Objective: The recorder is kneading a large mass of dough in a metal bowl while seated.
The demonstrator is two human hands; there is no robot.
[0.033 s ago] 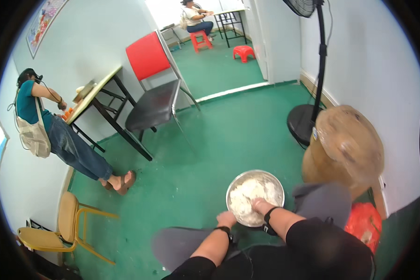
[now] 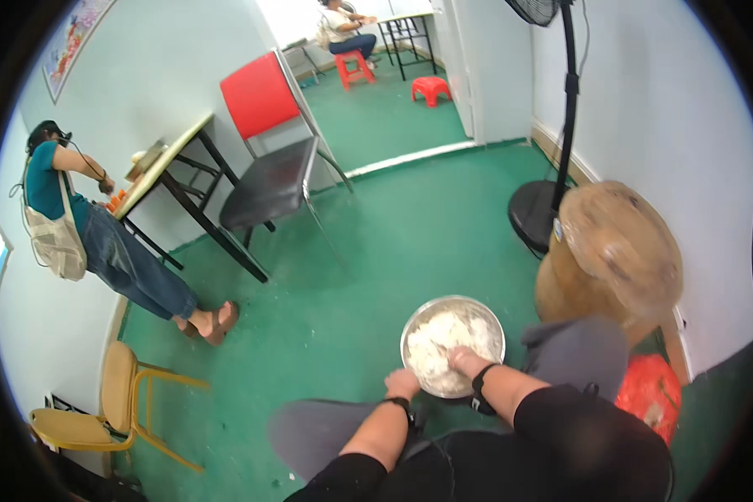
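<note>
A round metal bowl (image 2: 500,348) stands on the green floor in front of my crossed legs. Pale, lumpy dough (image 2: 431,350) with loose flour fills its bottom. My right hand (image 2: 463,360) reaches inside, its fingers closed and pressed into the dough, the tips hidden there. At the near left rim my left hand (image 2: 402,383) is curled against the bowl, closed on its edge. Dark bands circle both wrists.
A large plastic-wrapped brown bundle (image 2: 623,247) and a red plastic bag (image 2: 651,393) sit to my right, behind them a black stand fan (image 2: 566,117). A red-backed chair (image 2: 272,180), a yellow chair (image 2: 121,389) and a person (image 2: 58,197) at a narrow table (image 2: 163,167) are leftward.
The whole view has shifted slightly, so everything appears a little further up and left. Both hands keep their places at the bowl, the right one still in the dough.
</note>
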